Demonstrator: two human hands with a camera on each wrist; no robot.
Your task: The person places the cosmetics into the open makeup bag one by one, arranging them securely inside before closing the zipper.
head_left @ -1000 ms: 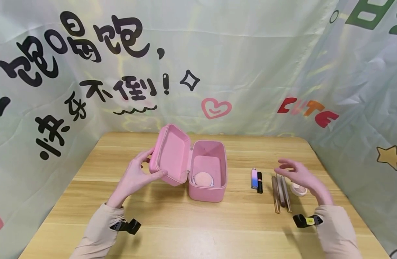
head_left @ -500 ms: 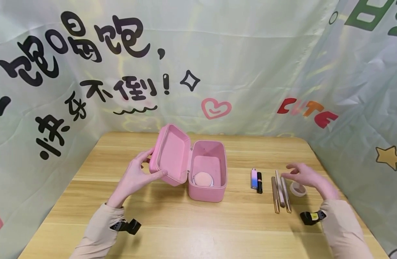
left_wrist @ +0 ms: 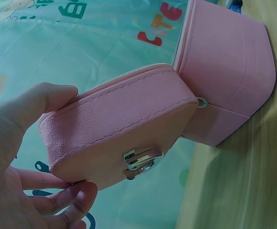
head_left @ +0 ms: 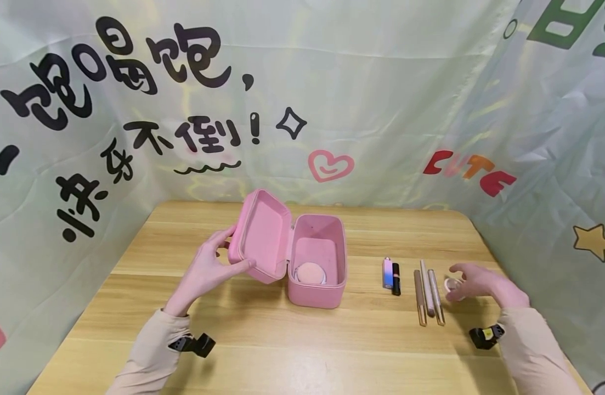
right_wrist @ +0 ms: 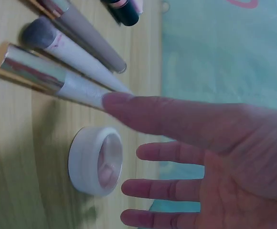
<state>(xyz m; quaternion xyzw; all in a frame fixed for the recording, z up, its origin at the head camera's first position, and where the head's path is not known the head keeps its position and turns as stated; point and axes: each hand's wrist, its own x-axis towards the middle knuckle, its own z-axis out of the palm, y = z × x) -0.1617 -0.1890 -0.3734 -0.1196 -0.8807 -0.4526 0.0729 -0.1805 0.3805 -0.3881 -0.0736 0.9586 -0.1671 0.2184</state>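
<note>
A pink makeup case [head_left: 316, 296] stands on the table with its lid [head_left: 260, 235] swung out to the left. My left hand [head_left: 210, 271] grips the lid's outer end, thumb along the zipper edge and fingers beneath, as the left wrist view shows. A round pale pink item [head_left: 310, 273] lies inside the case. At the right, my right hand [head_left: 486, 284] is over a small round white jar [right_wrist: 94, 162] with a clear top. In the right wrist view its thumb and fingers are spread, with the jar just in front of the fingertips.
Left of the jar lie a makeup brush [right_wrist: 76, 53] and two slim tubes with metallic ends, one a silver-ended tube [right_wrist: 38, 69]. Further left are a black lipstick tube [head_left: 396, 278] and a pink-and-blue tube [head_left: 388, 273]. A printed curtain [head_left: 381, 99] borders the wooden table [head_left: 282, 351].
My right hand has moved right and lower, from above the brush and slim tubes to the white jar. My left hand and the lid have stayed in place.
</note>
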